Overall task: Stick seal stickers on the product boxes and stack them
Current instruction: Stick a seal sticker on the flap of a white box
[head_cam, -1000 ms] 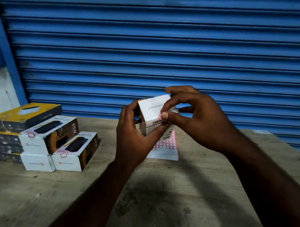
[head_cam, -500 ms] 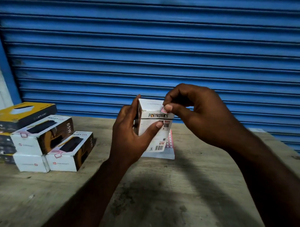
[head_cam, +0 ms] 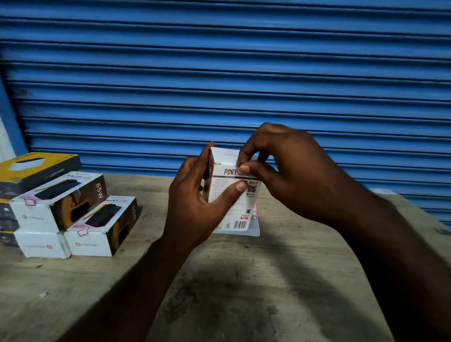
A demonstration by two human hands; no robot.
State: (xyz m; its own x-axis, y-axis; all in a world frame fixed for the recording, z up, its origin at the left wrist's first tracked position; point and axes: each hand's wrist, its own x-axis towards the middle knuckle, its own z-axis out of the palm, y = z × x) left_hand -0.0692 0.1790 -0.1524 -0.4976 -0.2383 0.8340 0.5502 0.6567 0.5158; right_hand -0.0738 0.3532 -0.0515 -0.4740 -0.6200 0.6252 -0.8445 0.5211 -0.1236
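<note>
The left hand (head_cam: 192, 203) grips an upright white product box (head_cam: 227, 196) above the table (head_cam: 266, 287) — thumb across its printed face. The right hand (head_cam: 291, 170) pinches the box's top edge, thumb and forefinger pressed together there.

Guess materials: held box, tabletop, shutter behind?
Held box: printed paperboard, faintly glossy; crisp folded edges. Tabletop: probably bare worn wood; streaky grain, dark stains. Shutter: likely painted metal; blue horizontal ribbed slats.
</note>
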